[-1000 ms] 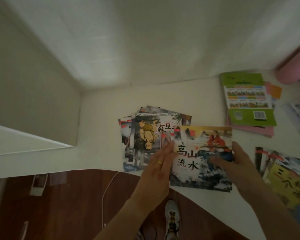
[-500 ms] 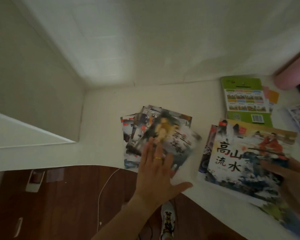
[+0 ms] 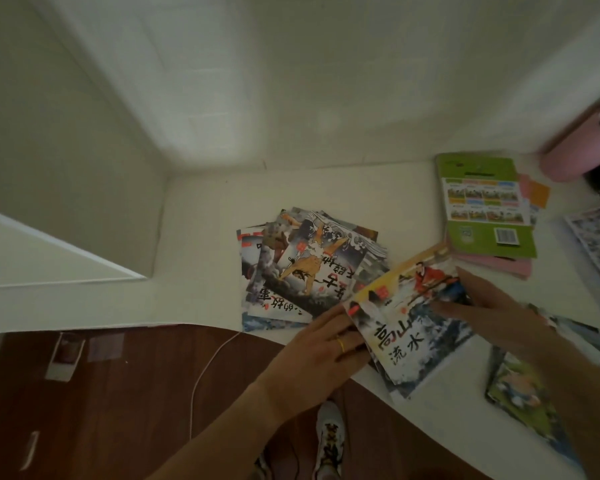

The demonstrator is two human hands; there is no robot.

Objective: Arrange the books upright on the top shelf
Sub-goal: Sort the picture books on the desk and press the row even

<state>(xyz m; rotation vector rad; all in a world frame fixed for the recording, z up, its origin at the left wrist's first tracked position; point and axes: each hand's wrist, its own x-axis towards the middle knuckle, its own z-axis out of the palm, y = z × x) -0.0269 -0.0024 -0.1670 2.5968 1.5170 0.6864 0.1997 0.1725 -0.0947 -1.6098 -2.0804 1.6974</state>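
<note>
A thin picture book [image 3: 409,327] with black brush lettering and a red-robed figure sits tilted near the front edge of the white shelf [image 3: 201,237]. My left hand [image 3: 323,348], wearing a gold ring, pinches its lower-left corner. My right hand [image 3: 492,313] holds its right side, fingers spread over the cover. More thin books lie under it. Left of it, a loose fanned pile of picture books [image 3: 305,268] lies flat on the shelf.
A green-backed book on a pink stack [image 3: 485,216] lies flat at the back right, a pink cylinder [image 3: 568,157] beyond it. More books [image 3: 523,386] lie under my right arm. The shelf's left wall [image 3: 66,168] stands close. Dark wood floor and my shoe [image 3: 329,438] show below.
The lettered book came back leftward and rotated counter-clockwise. My left hand left the fanned pile and took the book's corner. The top book of the pile has turned.
</note>
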